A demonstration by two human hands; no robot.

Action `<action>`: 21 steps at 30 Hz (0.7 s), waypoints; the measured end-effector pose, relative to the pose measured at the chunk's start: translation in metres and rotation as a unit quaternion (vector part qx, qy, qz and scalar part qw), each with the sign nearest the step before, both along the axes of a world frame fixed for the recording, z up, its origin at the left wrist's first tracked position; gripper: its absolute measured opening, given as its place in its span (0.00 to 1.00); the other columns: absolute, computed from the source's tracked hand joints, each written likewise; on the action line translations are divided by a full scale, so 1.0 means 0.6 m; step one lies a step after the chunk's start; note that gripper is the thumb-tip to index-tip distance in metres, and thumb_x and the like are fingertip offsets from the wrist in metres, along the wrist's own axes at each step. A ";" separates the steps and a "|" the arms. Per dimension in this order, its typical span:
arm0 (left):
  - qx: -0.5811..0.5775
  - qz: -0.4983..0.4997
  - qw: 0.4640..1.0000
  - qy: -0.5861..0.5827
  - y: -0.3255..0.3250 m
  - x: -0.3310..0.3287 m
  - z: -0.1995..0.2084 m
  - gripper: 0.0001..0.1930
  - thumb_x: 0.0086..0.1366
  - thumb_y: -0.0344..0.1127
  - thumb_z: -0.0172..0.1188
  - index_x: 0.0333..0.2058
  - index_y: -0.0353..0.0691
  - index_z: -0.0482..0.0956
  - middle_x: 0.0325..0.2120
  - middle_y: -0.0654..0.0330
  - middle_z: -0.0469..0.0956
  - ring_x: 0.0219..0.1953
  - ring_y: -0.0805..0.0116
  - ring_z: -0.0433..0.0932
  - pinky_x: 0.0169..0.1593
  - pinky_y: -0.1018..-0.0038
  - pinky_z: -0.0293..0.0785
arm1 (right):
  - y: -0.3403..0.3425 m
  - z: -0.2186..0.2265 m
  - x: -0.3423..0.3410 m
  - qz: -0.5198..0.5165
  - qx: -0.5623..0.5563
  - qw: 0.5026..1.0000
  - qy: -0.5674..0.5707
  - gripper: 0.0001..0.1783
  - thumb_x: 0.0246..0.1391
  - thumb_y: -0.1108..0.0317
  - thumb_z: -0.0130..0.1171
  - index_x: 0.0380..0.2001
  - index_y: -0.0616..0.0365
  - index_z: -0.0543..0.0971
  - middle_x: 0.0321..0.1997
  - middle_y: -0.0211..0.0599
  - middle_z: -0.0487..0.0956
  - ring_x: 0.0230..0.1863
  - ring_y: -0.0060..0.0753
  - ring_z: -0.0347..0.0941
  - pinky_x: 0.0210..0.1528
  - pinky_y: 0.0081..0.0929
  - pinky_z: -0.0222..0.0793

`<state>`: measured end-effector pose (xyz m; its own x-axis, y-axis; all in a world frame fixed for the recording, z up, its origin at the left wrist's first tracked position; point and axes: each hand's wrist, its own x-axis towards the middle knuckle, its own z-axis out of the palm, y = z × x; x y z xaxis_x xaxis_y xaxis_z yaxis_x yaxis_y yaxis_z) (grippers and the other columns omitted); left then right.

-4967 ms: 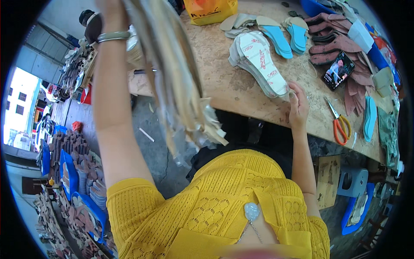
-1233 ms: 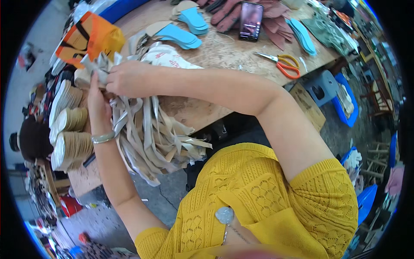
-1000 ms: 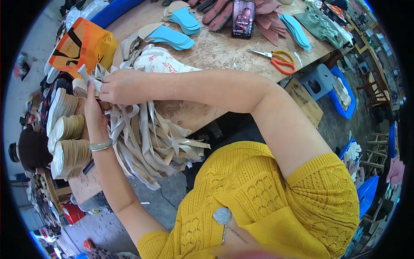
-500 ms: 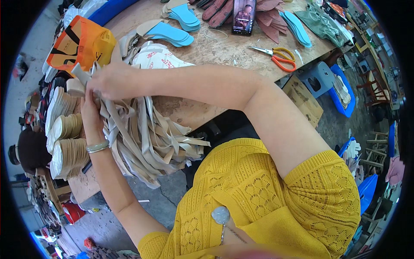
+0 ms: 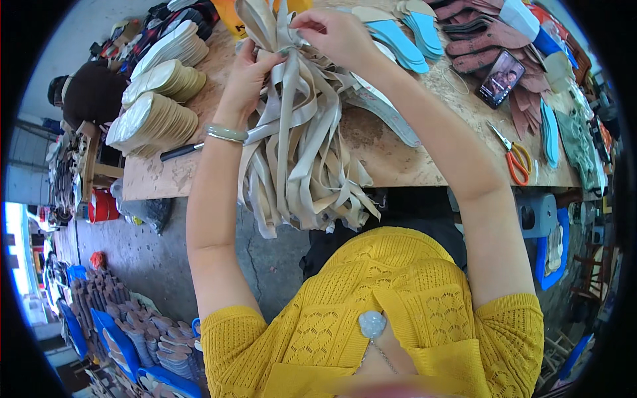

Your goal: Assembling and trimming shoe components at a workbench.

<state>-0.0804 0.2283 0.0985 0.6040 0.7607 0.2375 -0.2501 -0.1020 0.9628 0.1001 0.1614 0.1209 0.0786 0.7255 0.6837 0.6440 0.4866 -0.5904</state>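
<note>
A thick bundle of long beige and grey fabric strips (image 5: 298,139) hangs over the table's front edge, gathered tightly near its top. My left hand (image 5: 251,78) is closed round the gathered part from the left, thumb across the front. Loose strip ends stick up above the grip. My right hand (image 5: 335,36) is at the right of the gathered top, its fingers curled together by the strips. What lies between those fingers is too small to make out.
Stacks of cream insoles (image 5: 156,123) stand at the left beside a black-handled tool (image 5: 179,152). Blue insoles (image 5: 398,43), reddish-brown pieces (image 5: 478,46), a phone (image 5: 501,78) and orange-handled scissors (image 5: 517,162) lie to the right. An orange bag (image 5: 230,18) is behind the bundle.
My view has turned left, so the table now runs straight across. My hands hold the bundle more upright in front of me. The right hand has shifted from over the left to its right.
</note>
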 end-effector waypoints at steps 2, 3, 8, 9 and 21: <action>0.016 0.030 0.999 0.015 0.004 0.000 -0.004 0.27 0.52 0.29 0.63 0.51 0.37 0.65 0.42 0.58 0.74 0.41 0.72 0.74 0.46 0.76 0.70 | -0.029 0.013 -0.015 -0.023 0.005 1.000 -0.007 0.10 0.49 0.64 0.56 0.32 0.55 0.80 0.28 0.39 0.80 0.32 0.37 0.77 0.36 0.29 0.71; 0.030 0.051 0.998 0.031 0.007 0.003 -0.007 0.27 0.52 0.29 0.63 0.51 0.36 0.65 0.41 0.57 0.74 0.39 0.72 0.74 0.45 0.76 0.70 | -0.049 0.022 -0.022 -0.055 0.008 0.998 -0.012 0.10 0.49 0.62 0.56 0.31 0.55 0.80 0.28 0.40 0.80 0.32 0.38 0.77 0.36 0.30 0.71; 0.064 0.104 0.991 0.061 -0.001 0.023 -0.001 0.31 0.51 0.29 0.63 0.54 0.35 0.62 0.39 0.57 0.74 0.38 0.73 0.73 0.42 0.76 0.71 | -0.065 -0.024 -0.072 -0.084 -0.206 0.971 -0.089 0.32 0.44 0.55 0.63 0.48 0.62 0.67 0.29 0.45 0.77 0.31 0.42 0.76 0.36 0.36 0.70; 0.064 0.118 0.989 0.061 0.000 0.025 -0.005 0.32 0.51 0.29 0.63 0.55 0.35 0.61 0.39 0.57 0.74 0.38 0.72 0.74 0.42 0.76 0.71 | -0.057 -0.039 -0.077 -0.084 -0.204 0.971 -0.090 0.32 0.44 0.55 0.63 0.48 0.62 0.67 0.29 0.45 0.77 0.31 0.42 0.76 0.36 0.36 0.70; 0.165 0.187 0.954 0.168 0.037 -0.024 -0.003 0.42 0.50 0.37 0.66 0.62 0.39 0.54 0.41 0.55 0.73 0.38 0.67 0.75 0.42 0.74 0.72 | -0.060 -0.026 -0.043 -0.008 -0.281 0.959 -0.025 0.13 0.53 0.67 0.44 0.35 0.63 0.75 0.29 0.52 0.78 0.37 0.53 0.75 0.42 0.42 0.69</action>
<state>-0.0948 0.2505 0.0965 0.3899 0.8549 0.3421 0.1793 -0.4349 0.8824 0.0743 0.1254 0.1054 0.0710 0.9794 0.1889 0.6832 0.0902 -0.7246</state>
